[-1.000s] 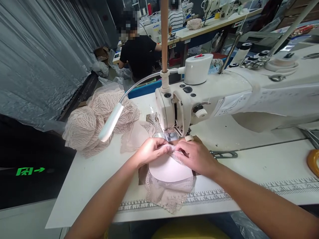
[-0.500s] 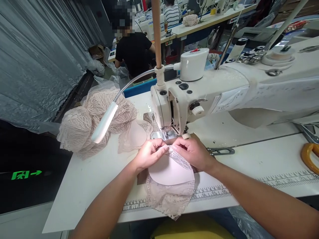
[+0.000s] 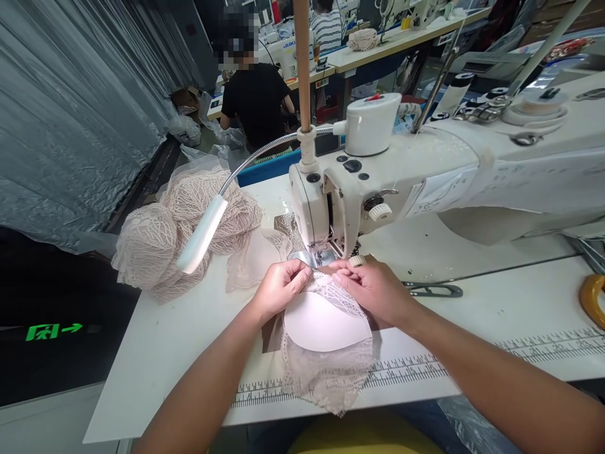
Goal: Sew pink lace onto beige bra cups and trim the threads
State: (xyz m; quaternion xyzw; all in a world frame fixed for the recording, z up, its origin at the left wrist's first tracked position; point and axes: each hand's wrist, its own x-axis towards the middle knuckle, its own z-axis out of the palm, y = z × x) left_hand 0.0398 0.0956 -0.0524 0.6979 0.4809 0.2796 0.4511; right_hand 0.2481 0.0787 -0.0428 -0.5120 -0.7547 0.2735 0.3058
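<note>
A pale pink lace bra cup (image 3: pixel 326 321) lies in front of the sewing machine (image 3: pixel 331 202), its smooth pad facing up and its lace hanging toward the table's front edge. My left hand (image 3: pixel 283 284) pinches the top left of its lace edge between thumb and fingers. On the other side, my right hand (image 3: pixel 371 287) grips the lace near the top right, fingers curled. Both hands are just in front of the presser foot (image 3: pixel 324 255). The fingertips partly hide the lace edge, and I cannot tell whether it lies under the foot.
Left of the machine lie a lace bundle (image 3: pixel 189 227) and another lace cup piece (image 3: pixel 255 258). A lamp (image 3: pixel 203 233) arches over them. Thread snips (image 3: pixel 432 289) and orange-handled scissors (image 3: pixel 593 299) are to the right. A printed ruler (image 3: pixel 406 372) runs along the front. A person (image 3: pixel 255 101) sits beyond.
My hands have drawn slightly apart at the lace edge, showing more of the lace between them. The right fingers have loosened a little. The whole view has shifted slightly.
</note>
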